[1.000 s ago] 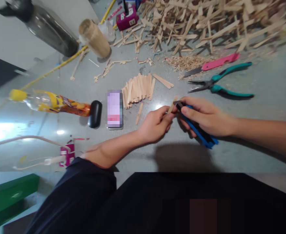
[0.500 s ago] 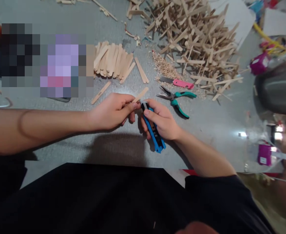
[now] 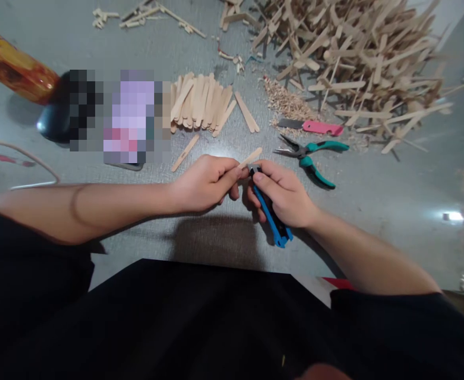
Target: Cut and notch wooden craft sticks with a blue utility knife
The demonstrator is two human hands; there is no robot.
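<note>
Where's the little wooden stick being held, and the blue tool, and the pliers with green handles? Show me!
Held wooden stick (image 3: 251,157): head view, on its flat face.
Blue tool (image 3: 270,214): head view, on its long blue body.
Green-handled pliers (image 3: 303,151): head view, near the joint.

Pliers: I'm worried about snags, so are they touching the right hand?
Apart. The head view shows a narrow strip of grey table between the pliers and the right hand.
</note>
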